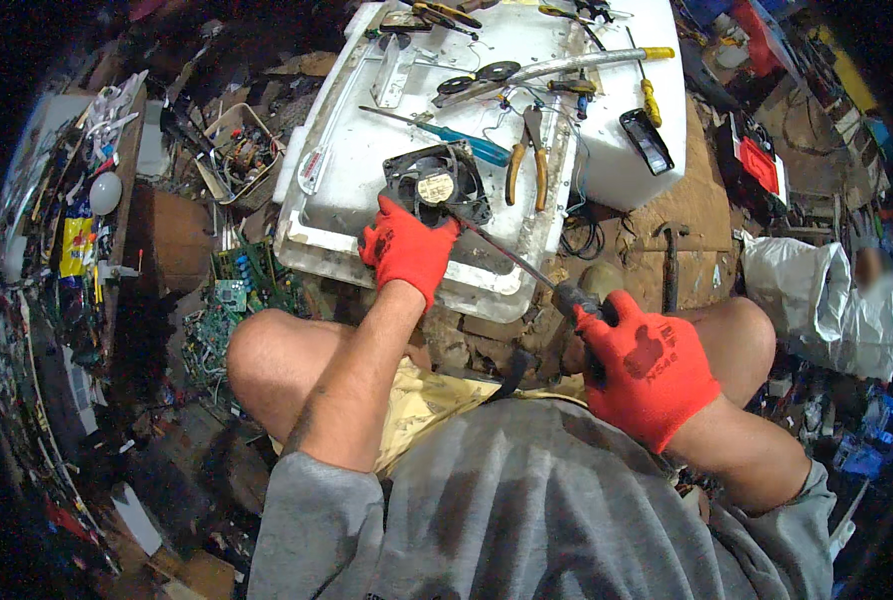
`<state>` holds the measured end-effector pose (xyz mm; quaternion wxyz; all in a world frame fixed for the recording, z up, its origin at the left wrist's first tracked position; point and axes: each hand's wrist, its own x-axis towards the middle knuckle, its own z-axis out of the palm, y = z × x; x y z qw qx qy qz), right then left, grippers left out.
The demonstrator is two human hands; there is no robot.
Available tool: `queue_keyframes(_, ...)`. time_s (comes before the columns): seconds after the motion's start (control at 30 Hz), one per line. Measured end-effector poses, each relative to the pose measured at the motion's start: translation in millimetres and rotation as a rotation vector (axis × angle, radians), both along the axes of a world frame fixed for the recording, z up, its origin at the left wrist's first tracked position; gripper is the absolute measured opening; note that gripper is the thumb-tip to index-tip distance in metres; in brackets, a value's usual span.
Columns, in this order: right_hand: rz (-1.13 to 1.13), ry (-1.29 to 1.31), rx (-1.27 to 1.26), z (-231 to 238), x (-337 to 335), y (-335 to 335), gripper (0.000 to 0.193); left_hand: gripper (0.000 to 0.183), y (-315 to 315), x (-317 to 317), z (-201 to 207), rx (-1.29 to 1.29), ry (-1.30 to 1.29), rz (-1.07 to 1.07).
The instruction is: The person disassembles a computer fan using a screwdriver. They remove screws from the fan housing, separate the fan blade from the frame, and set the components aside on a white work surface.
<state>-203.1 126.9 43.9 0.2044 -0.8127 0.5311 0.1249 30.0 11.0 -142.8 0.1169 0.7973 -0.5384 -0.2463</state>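
Observation:
A square black cooling fan point(472, 180) with a pale round label lies on a grimy white plastic lid point(338, 190). My left hand point(404, 252), in a red glove, has its fingers closed on the fan's near edge. My right hand point(650, 368), gloved in red too, is wrapped round the dark handle of a screwdriver point(514, 256). The long thin shaft slants up and left, its tip at the fan's near right corner; exactly what it touches is too small to tell. Just beyond the fan lie a blue-handled screwdriver point(481, 143) and pliers point(533, 135) with yellow-and-black handles.
A bent metal tube point(556, 65), a yellow-handled screwdriver point(650, 103) and a black frame point(646, 140) lie farther back. Green circuit boards point(228, 310) and a bin of scraps point(241, 150) are at left. A hammer point(670, 262) and white sack point(806, 300) lie at right.

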Motion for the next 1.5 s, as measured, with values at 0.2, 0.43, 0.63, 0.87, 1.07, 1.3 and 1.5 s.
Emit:
queue_keyframes(0.2,-0.015,0.032,-0.117,-34,13,7,0.055,0.116,3,-4,-2,-0.063,-0.043,0.020)
queue_keyframes(0.43,-0.180,-0.206,-0.343,-30,-6,-6,0.048,0.119,10,-14,-11,-0.064,0.099,-0.036)
queue_keyframes(0.63,-0.288,-0.396,-0.098,-17,-28,9,0.052,0.120,21,-17,2,-0.103,-0.101,0.012)
queue_keyframes(0.87,-0.301,-0.267,-0.110,-10,-21,28,0.047,0.109,31,-20,0,-0.282,-0.162,-0.031)
queue_keyframes(1.07,-0.270,-0.226,-0.187,-9,-18,28,0.046,0.062,39,-17,8,-0.324,-0.253,-0.311)
queue_keyframes(1.3,-0.233,-0.186,-0.147,-3,-22,23,0.048,0.049,52,-31,17,-0.369,-0.238,-0.539)
queue_keyframes(1.5,-0.176,-0.150,-0.152,5,-20,17,0.047,0.050,53,-34,10,-0.354,-0.161,-0.503)
